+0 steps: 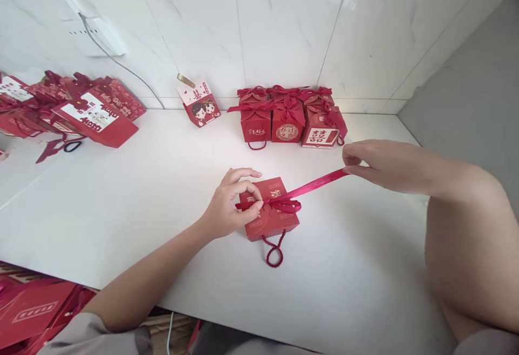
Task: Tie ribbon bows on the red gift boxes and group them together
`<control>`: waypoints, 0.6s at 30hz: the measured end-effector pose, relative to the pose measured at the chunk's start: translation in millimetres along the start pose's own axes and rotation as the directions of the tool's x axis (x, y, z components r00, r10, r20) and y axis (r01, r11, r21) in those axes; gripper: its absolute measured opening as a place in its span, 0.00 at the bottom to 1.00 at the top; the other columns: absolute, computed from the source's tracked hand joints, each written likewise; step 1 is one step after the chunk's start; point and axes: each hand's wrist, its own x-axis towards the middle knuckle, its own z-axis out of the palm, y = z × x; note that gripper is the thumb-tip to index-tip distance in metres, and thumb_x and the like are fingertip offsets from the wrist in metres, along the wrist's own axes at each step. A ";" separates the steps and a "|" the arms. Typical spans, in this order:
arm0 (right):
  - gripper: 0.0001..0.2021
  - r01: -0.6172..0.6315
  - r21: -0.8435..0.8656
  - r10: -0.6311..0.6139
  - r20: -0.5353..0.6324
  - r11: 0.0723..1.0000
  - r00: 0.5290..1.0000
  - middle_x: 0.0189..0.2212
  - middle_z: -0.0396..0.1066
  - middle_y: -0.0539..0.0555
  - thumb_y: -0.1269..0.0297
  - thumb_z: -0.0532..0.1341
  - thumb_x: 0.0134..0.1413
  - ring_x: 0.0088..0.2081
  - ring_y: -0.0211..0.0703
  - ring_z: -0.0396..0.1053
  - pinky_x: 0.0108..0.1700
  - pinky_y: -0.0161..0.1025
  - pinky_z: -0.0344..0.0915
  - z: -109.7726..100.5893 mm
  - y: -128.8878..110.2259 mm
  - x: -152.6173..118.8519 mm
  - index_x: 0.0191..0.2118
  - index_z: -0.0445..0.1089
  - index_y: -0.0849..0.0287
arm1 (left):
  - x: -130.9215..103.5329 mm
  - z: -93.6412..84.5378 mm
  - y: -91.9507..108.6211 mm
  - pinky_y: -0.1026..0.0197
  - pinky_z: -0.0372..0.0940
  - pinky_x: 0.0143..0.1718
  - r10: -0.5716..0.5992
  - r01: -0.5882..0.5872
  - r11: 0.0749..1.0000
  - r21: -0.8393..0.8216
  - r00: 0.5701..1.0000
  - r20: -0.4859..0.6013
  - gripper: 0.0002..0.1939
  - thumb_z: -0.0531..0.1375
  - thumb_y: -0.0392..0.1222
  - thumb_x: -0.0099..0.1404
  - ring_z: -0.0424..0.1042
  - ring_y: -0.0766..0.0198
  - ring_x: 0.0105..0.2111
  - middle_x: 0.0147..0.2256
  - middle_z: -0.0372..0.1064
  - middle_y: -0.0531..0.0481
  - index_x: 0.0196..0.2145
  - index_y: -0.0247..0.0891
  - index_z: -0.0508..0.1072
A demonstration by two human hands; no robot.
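A red gift box (pixel 265 228) with gold characters sits on the white table in front of me, a dark red cord handle (pixel 274 258) lying at its near side. Across its top runs a red ribbon (pixel 314 183) with a loop at the right of the knot. My left hand (pixel 239 203) pinches the ribbon at the knot, thumb and index finger together, other fingers raised. Off to the right, my right hand (pixel 365 166) grips the ribbon's end and holds it stretched taut above the table.
Several ribbon-tied red boxes (pixel 287 122) stand against the tiled wall. A box with cartoon figures (pixel 200 107) is left of them. More red gift boxes (pixel 97 122) are piled at far left, near a cable (pixel 121 66). Flat red packaging (pixel 36 309) lies below the table's front edge (pixel 121 290).
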 end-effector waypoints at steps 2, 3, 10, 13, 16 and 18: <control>0.12 -0.073 -0.111 0.078 0.034 0.991 0.996 0.23 0.64 0.52 0.55 0.57 0.58 0.19 0.40 0.54 0.22 0.40 0.45 2.2 -2.1 -0.4 0.26 0.63 0.53 | 0.3 -4.0 -0.1 0.47 0.58 0.56 0.021 -0.021 1.000 -0.010 1.000 0.022 0.01 0.61 0.36 0.61 0.63 0.52 0.54 0.53 0.64 0.43 0.32 0.39 0.71; 0.12 -0.095 -0.155 0.106 0.065 0.983 0.992 0.23 0.64 0.52 0.55 0.57 0.58 0.19 0.39 0.54 0.22 0.40 0.45 2.8 -4.3 -0.3 0.26 0.63 0.53 | 0.8 -7.2 -0.3 0.48 0.60 0.55 0.039 -0.039 0.999 -0.011 0.998 0.039 0.02 0.61 0.37 0.61 0.64 0.52 0.54 0.53 0.64 0.42 0.33 0.39 0.70; 0.09 -0.093 -0.158 0.115 0.137 0.983 0.984 0.21 0.66 0.52 0.59 0.57 0.57 0.17 0.38 0.56 0.20 0.40 0.48 -0.9 -11.6 1.1 0.28 0.67 0.53 | 9.5 -53.6 -9.8 0.51 0.61 0.54 0.080 -0.045 0.991 -0.126 0.955 0.287 0.09 0.61 0.40 0.63 0.67 0.53 0.51 0.50 0.68 0.41 0.27 0.38 0.66; 0.08 -0.095 -0.139 0.119 0.171 0.986 0.978 0.25 0.70 0.54 0.62 0.56 0.57 0.20 0.41 0.61 0.21 0.41 0.52 -4.2 -15.7 -0.2 0.30 0.70 0.53 | 8.8 -80.1 -17.0 0.54 0.65 0.42 0.031 0.066 0.960 -0.274 0.943 0.332 0.13 0.61 0.44 0.63 0.71 0.54 0.41 0.40 0.72 0.42 0.24 0.39 0.65; 0.12 -0.093 -0.141 0.122 0.212 0.986 0.970 0.30 0.73 0.57 0.63 0.52 0.60 0.24 0.42 0.65 0.23 0.41 0.55 -6.7 -18.6 -1.3 0.32 0.72 0.53 | -0.9 -100.5 -24.5 0.57 0.60 0.27 -0.076 0.182 0.926 -0.331 0.948 0.309 0.23 0.64 0.55 0.57 0.67 0.59 0.25 0.28 0.71 0.44 0.18 0.39 0.59; 0.12 -0.096 -0.149 0.127 0.221 0.984 0.967 0.32 0.74 0.58 0.62 0.52 0.61 0.25 0.43 0.66 0.24 0.41 0.56 -7.1 -16.1 -1.5 0.33 0.73 0.53 | -11.8 -109.9 -30.5 0.58 0.55 0.24 -0.120 0.191 0.936 -0.294 0.963 0.242 0.30 0.65 0.62 0.53 0.62 0.62 0.20 0.22 0.69 0.46 0.16 0.39 0.53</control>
